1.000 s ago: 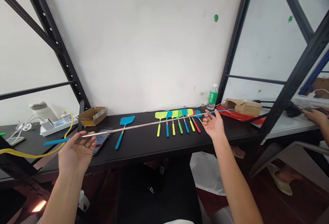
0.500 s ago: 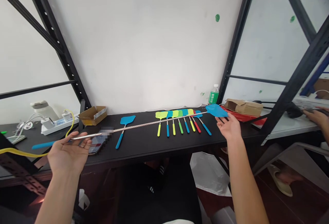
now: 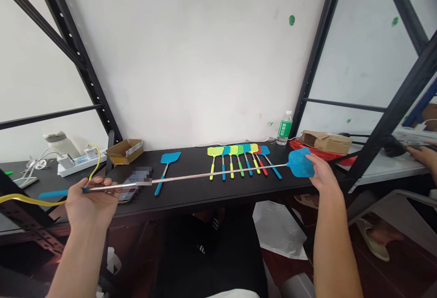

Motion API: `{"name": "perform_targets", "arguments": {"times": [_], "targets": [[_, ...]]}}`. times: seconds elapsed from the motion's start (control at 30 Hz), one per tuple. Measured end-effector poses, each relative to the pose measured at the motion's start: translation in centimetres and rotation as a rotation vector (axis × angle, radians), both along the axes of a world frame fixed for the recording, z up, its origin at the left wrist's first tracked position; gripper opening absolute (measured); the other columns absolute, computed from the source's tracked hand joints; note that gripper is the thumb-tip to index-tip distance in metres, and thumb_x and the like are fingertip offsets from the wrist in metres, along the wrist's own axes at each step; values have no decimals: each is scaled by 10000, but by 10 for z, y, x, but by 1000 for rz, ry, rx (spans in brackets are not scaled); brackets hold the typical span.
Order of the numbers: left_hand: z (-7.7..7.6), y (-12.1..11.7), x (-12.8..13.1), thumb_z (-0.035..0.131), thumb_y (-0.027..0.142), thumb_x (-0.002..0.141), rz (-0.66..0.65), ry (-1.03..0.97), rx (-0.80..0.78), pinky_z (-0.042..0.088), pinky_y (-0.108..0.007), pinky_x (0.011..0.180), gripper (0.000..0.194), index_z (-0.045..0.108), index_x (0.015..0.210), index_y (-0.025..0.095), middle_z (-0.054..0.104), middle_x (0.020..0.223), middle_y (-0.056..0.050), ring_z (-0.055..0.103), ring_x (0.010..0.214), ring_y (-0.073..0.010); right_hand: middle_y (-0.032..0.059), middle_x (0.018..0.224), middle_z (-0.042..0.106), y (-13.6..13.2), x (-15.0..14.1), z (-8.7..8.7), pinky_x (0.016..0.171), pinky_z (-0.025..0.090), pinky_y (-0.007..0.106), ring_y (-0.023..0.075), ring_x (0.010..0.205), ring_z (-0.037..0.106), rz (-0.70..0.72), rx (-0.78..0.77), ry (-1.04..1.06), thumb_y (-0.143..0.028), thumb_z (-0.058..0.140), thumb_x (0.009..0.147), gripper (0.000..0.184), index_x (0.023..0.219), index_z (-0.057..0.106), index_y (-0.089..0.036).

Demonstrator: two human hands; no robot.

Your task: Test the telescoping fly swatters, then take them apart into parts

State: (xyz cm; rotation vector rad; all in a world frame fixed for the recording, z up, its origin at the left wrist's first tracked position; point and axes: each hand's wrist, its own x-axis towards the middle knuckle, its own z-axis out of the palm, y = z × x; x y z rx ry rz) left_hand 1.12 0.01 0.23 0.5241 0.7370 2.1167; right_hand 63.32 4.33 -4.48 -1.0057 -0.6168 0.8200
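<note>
- Your left hand (image 3: pixel 90 203) has its grip pressed together around the steel rod (image 3: pixel 191 179) of a long fly swatter (image 3: pixel 218 175), with the swatter's blue handle (image 3: pixel 53 194) sticking out past the hand toward the worktop's left end.
- Your right hand (image 3: pixel 322 172) sits at the blue mesh head (image 3: pixel 300 162). Its fingers (image 3: pixel 316 163) meet the head's right edge, but you cannot tell whether that grip pinches the mesh or only touches it.
- The swatter's long axis runs left to right along the worktop's front edge, tilting up toward the head, so the head lies just left of your right hand.
- Behind the rod, a row of yellow, blue, green and red swatters (image 3: pixel 235 161) lies near the back edge of the black worktop (image 3: pixel 191 200).
- A lone blue swatter (image 3: pixel 167 166) lies left of the row, and a phone (image 3: pixel 126 193) lies under the rod near your left hand.
</note>
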Motion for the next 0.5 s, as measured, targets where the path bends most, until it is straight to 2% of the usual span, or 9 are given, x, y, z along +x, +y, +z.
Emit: {"name": "perform_targets", "arguments": {"times": [0.2,0.3,0.37,0.5], "targets": [[1,0,2,548,137,718,-20,18,-2,459,-297,538,88,466,721,169,488,735,43,485,631,-122,63,849,719,1,1,-2,550,525,298,212,682,652,-18,-110,-88,-316,880,555,414,914,723,-184],[2,-1,-3,554,114,698,14,-15,-4,461,-276,549,93,479,726,162,500,737,38,493,636,-115,53,867,722,1,7,-5,538,517,281,200,684,649,-116,-121,-58,-291,893,516,464,938,731,-188],[4,-3,-9,551,95,680,52,-38,5,455,-252,551,96,491,729,153,507,738,32,489,631,-105,48,863,717,-1,13,-7,535,509,268,190,683,638,-181,-109,-27,-279,895,483,468,911,734,-182],[5,-5,-25,531,91,629,119,-30,-17,417,-214,511,106,512,722,139,475,681,19,447,583,-96,53,818,704,-3,24,-12,522,496,265,186,665,615,-223,-69,-34,-319,878,457,417,817,743,-159]]}}
